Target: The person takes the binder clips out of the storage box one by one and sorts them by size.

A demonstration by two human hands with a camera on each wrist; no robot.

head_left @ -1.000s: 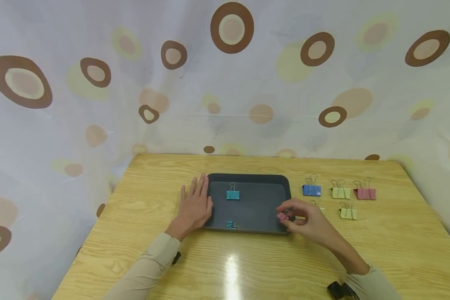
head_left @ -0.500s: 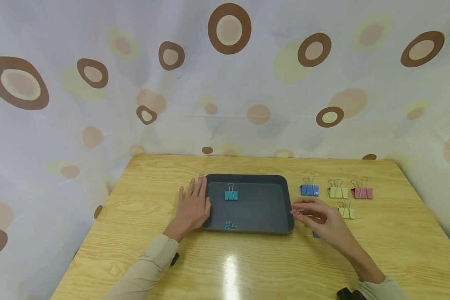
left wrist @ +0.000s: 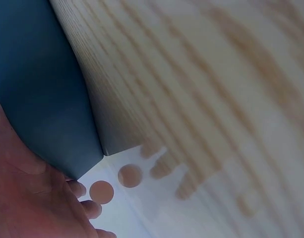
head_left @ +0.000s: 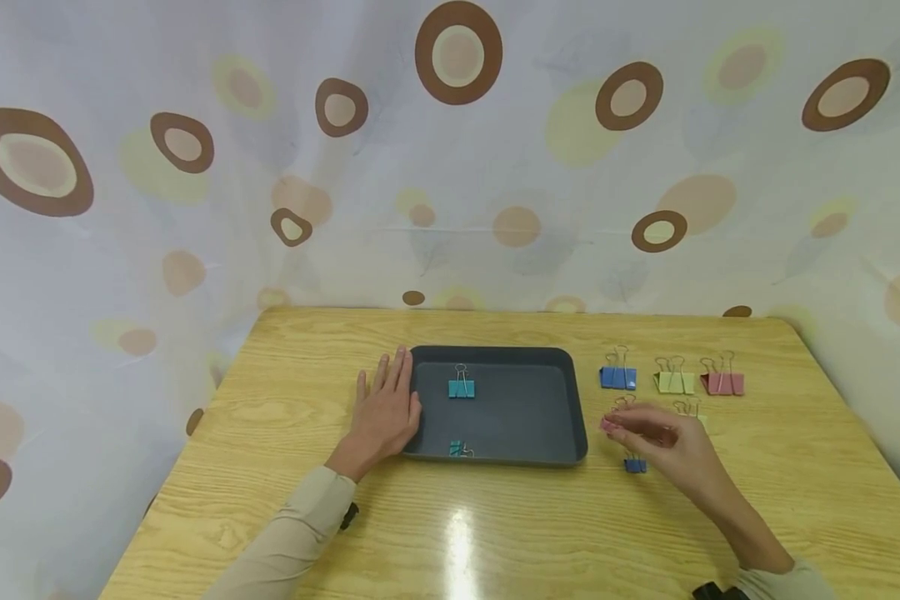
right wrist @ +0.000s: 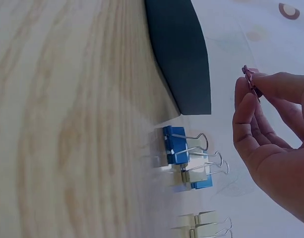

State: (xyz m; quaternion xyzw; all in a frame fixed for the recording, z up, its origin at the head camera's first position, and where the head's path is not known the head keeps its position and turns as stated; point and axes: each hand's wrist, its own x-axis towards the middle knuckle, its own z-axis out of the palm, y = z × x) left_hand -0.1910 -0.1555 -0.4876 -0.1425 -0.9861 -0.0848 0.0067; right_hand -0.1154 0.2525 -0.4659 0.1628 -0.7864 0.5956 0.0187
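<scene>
My left hand (head_left: 381, 417) lies with straight fingers along the left side of the dark grey tray (head_left: 521, 417). Inside that tray are a teal binder clip (head_left: 461, 389) near the back and a smaller teal binder clip (head_left: 457, 449) by the front edge. Just right of the tray, my right hand (head_left: 671, 442) pinches a small pink binder clip (head_left: 608, 425) between thumb and fingertips. The right wrist view shows this pink binder clip (right wrist: 249, 77) held up off the table. A small blue binder clip (head_left: 635, 465) sits below the right hand.
At the back right stand a blue binder clip (head_left: 618, 377), a pale yellow one (head_left: 675, 382) and a larger pink one (head_left: 723, 383). Other clips behind the right hand are partly hidden. A patterned curtain (head_left: 517, 267) hangs behind the wooden table (head_left: 330, 333).
My right hand has moved right with the pink binder clip, from over the tray's right edge to beside it. The small blue clip has come into view. The left hand stays put.
</scene>
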